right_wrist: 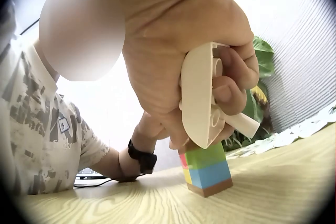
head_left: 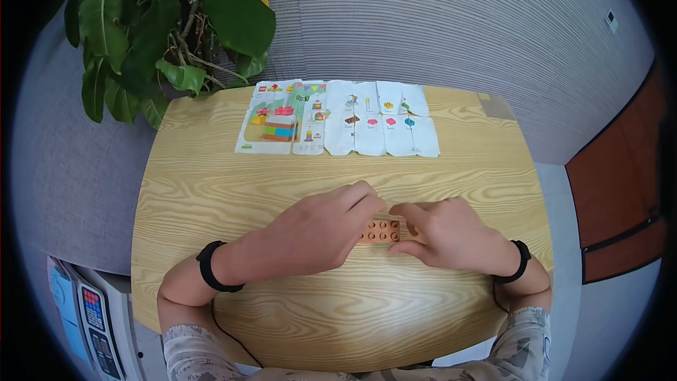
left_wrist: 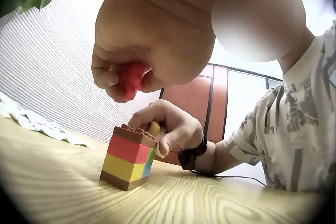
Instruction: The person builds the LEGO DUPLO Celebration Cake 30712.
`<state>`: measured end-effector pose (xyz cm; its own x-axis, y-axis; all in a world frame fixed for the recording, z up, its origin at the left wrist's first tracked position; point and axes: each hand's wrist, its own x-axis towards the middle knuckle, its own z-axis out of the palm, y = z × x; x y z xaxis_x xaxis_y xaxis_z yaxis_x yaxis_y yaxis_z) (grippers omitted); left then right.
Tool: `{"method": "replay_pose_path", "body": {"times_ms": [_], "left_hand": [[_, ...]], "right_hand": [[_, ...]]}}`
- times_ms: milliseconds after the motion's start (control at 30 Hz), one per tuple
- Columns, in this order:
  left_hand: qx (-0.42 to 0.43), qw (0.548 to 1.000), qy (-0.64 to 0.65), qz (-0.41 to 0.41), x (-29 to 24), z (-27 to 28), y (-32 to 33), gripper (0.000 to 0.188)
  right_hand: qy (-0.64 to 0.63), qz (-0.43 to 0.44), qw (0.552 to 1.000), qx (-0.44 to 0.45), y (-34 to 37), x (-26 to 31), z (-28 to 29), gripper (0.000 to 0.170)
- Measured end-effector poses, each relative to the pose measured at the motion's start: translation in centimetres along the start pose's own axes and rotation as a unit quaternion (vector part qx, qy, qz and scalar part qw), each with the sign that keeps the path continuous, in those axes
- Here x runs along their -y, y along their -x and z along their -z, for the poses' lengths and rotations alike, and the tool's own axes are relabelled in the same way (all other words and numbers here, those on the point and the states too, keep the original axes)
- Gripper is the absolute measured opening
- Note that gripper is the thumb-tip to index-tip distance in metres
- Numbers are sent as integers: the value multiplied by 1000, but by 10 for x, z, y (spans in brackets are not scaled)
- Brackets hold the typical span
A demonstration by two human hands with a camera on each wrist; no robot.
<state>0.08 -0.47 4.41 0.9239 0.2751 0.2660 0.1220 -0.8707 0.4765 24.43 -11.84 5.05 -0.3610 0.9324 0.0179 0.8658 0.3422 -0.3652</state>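
A block stack [head_left: 381, 230] of toy bricks stands on the table between my hands. In the left wrist view the stack [left_wrist: 126, 153] has brown bottom and top layers, with red, yellow, green and blue bricks between. My left hand [head_left: 321, 229] is above its left end, fingers curled round a small red toy piece [left_wrist: 131, 79]. At the right end, my right hand [head_left: 448, 233] holds a white curved toy piece [right_wrist: 198, 98] against its palm. A pale cylinder [right_wrist: 242, 125] sticks out from its fingers. A yellow piece [left_wrist: 154, 128] shows by those fingers in the left wrist view.
A creased instruction sheet [head_left: 338, 130] with pictures of bricks lies along the far side of the wooden table [head_left: 211, 190]. Behind it rise a ribbed grey wall [head_left: 451, 35] and, at the left, a leafy plant [head_left: 240, 21]. Black wristbands [head_left: 211, 266] are on both wrists, with thin cables trailing.
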Motion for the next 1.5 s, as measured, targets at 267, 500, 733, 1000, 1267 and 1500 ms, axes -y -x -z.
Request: {"method": "replay_pose_path", "body": {"times_ms": [267, 500, 733, 1000, 1267, 1500], "left_hand": [[-53, 994, 77, -63, -5, 1, -2, 27], [-25, 987, 157, -10, -14, 6, -2, 18], [-145, 978, -33, -149, -14, -14, 5, 31], [-220, 909, -250, -251, -18, -13, 10, 32], [-215, 964, -104, -116, -6, -15, 0, 45], [-183, 946, -214, -159, -14, -9, 4, 42]], "right_hand": [[-180, 67, 970, -150, 2, -5, 10, 27], [-265, 83, 948, -155, 4, -1, 10, 33], [-359, 50, 922, -134, -1, 8, -5, 30], [-428, 83, 894, -109, 1, 12, -15, 37], [-505, 48, 855, -106, 5, 11, -14, 47], [-524, -3, 848, -72, 6, 8, -15, 61]]}}
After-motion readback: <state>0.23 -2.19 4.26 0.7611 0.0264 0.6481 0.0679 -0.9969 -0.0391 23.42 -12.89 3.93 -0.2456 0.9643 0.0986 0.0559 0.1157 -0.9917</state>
